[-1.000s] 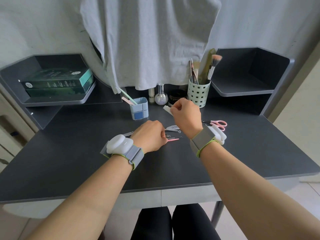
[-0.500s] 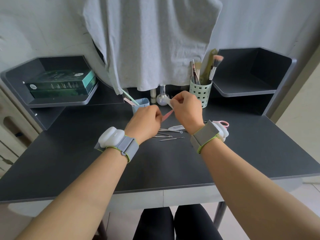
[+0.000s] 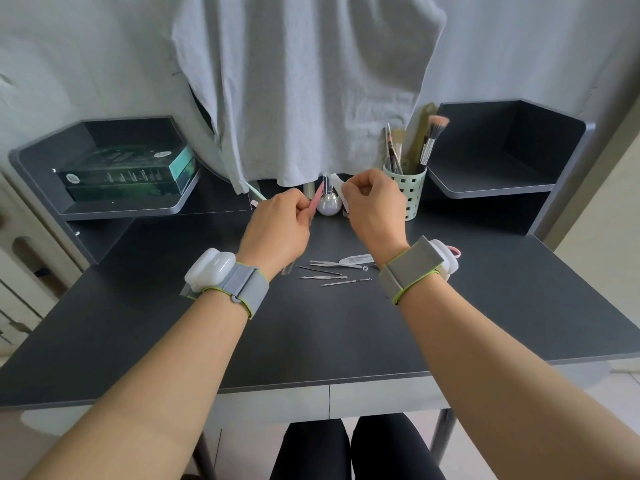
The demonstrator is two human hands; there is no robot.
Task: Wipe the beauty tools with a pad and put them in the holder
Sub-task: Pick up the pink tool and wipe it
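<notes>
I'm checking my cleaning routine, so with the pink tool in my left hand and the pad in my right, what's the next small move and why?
Probably bring the white pad in the right hand onto the pink tool and wipe along it. The left hand holds the tool up beside the pad, with a small gap between them, so it looks unwiped and not ready for a holder.
</notes>
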